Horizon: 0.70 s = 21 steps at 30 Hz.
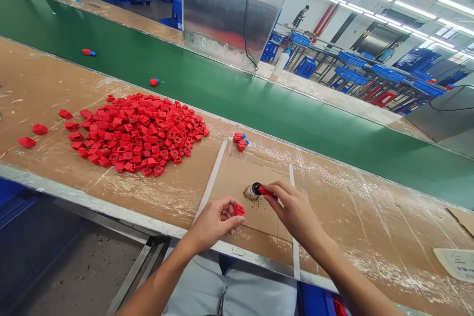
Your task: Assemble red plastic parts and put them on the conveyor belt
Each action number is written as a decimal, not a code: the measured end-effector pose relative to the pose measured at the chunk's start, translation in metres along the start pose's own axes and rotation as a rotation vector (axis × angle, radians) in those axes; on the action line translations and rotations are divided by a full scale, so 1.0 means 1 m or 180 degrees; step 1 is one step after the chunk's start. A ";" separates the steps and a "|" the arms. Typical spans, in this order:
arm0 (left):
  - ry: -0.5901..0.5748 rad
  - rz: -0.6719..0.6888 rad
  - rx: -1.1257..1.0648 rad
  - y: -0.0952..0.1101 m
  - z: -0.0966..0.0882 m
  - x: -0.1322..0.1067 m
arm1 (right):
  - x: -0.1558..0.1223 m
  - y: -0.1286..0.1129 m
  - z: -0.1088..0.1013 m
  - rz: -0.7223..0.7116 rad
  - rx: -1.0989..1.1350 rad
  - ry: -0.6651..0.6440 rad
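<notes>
My left hand (215, 222) pinches a small red plastic block (239, 210) between thumb and fingertips, over the edge of a cardboard sheet (244, 182). My right hand (294, 210) grips a slim red piece (265, 191) with a round black end (256, 188). That black end touches a small round dish (251, 192) holding brownish matter, and dark specks lie scattered around it. A large heap of similar red plastic blocks (137, 133) lies to the left. Just beyond the cardboard sheet sit a few red-and-blue parts (240, 141).
The cardboard-covered bench (370, 227) has a metal front edge (111, 207). Behind it runs a green conveyor belt (222, 84) carrying loose red-and-blue parts (89, 52). A steel panel (229, 15) stands beyond, with blue crates (305, 66) and a distant person (299, 16).
</notes>
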<state>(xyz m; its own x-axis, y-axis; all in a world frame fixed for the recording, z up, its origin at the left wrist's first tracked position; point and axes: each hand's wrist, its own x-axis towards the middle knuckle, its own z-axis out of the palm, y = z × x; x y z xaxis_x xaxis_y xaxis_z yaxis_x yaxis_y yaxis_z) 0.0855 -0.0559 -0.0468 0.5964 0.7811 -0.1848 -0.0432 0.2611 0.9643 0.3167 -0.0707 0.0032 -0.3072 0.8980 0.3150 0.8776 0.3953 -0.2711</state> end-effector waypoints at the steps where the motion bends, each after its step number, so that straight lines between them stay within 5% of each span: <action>1: -0.0016 0.0012 -0.0014 0.000 0.000 0.000 | 0.000 0.000 -0.001 -0.0010 0.0001 0.0000; 12: -0.0282 -0.0144 -0.0476 -0.006 0.016 0.011 | 0.002 -0.011 -0.017 0.0412 0.0617 0.0387; 21: -0.0403 -0.0165 -0.0505 -0.003 0.014 0.009 | -0.028 -0.040 -0.003 0.0412 0.1135 0.0333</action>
<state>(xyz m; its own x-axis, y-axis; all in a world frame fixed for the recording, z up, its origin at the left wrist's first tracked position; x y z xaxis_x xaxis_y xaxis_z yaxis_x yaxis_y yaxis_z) 0.1019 -0.0576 -0.0490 0.6967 0.6893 -0.1985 -0.1294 0.3929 0.9104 0.2916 -0.1120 0.0083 -0.1471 0.9276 0.3434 0.7180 0.3390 -0.6079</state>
